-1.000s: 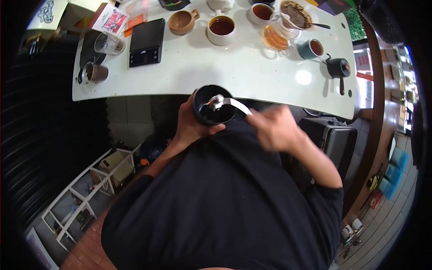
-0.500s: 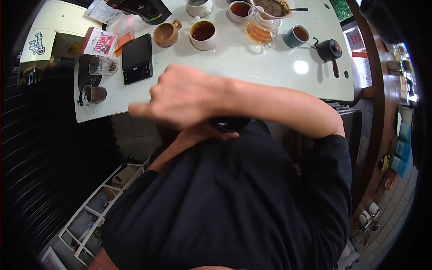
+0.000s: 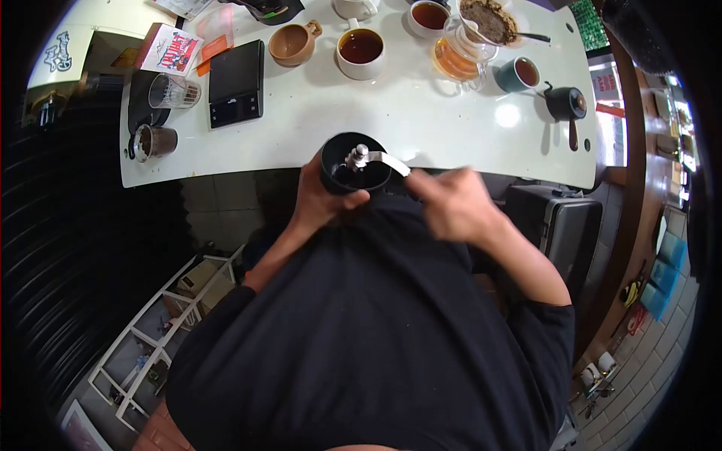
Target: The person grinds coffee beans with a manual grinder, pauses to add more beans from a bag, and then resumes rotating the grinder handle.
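A black hand coffee grinder with a silver crank handle is close to my body at the table's front edge. My left hand wraps round the grinder's body from the left, the thumb across its near side. On the right, my right hand, slightly blurred, is closed round the outer end of the crank, hiding its knob. The grinder's top is open, with the silver centre shaft showing inside a dark bowl.
On the white table stand a black scale, a wooden cup, a white mug of dark liquid, a glass server under a filter with grounds, a teal cup and a black lidded pot. Glasses stand left.
My right hand has swung from the left, across the grinder, to its right side, turning the crank. The grinder now shows, and the view has shifted slightly.
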### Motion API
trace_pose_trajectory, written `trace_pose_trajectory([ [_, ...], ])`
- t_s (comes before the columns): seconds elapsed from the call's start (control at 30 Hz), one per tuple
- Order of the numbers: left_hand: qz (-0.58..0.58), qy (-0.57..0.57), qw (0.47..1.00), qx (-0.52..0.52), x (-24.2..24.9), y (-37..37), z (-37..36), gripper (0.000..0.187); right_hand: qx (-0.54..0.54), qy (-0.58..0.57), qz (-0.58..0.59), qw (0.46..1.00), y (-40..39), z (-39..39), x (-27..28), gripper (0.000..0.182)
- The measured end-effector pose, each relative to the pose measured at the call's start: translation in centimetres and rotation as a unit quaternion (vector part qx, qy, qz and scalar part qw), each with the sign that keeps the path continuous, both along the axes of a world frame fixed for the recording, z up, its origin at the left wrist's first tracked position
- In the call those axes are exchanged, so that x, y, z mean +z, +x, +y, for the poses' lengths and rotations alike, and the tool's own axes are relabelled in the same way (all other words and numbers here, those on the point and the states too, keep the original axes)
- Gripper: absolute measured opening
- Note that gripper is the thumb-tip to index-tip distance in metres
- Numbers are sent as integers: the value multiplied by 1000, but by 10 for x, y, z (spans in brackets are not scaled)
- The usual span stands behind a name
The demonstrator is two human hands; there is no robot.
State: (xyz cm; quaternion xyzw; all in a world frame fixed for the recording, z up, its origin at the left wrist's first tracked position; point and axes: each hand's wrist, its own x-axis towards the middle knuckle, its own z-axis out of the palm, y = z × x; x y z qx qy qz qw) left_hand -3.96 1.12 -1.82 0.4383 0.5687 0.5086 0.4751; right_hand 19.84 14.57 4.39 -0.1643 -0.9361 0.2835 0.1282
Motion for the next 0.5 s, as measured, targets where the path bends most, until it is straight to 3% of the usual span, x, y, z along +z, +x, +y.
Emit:
trace_pose_trajectory([
  [0.03, -21, -60, 998, 18, -3, -1, 4, 76, 23, 11, 13, 1000, -3, -14, 3, 31],
  [0.1, 2, -6, 1000, 24, 1, 3, 18, 73, 14, 40, 4, 999, -7, -11, 13, 32],
  [0.17, -33, -36, 998, 33, 6, 4, 15, 71, 87, 71, 59, 992, -24, -20, 29, 31],
  [0.2, 9, -77, 997, 15, 5, 1, 18, 71, 121, 69, 63, 988, -35, -23, 36, 30],
  [0.3, -198, -10, 979, -37, 18, 10, 29, 65, 198, 86, 148, 965, -80, -20, 49, 28],
  [0.4, -174, -36, 982, -67, 4, 7, 26, 68, 241, 80, 136, 958, -118, -13, 68, 29],
  [0.43, -165, -49, 982, -80, -2, 7, 26, 70, 263, 94, 69, 958, -129, -7, 74, 54],
  [0.5, -146, -76, 981, -101, -15, 6, 22, 73, 304, 73, 54, 948, -141, -2, 83, 55],
])
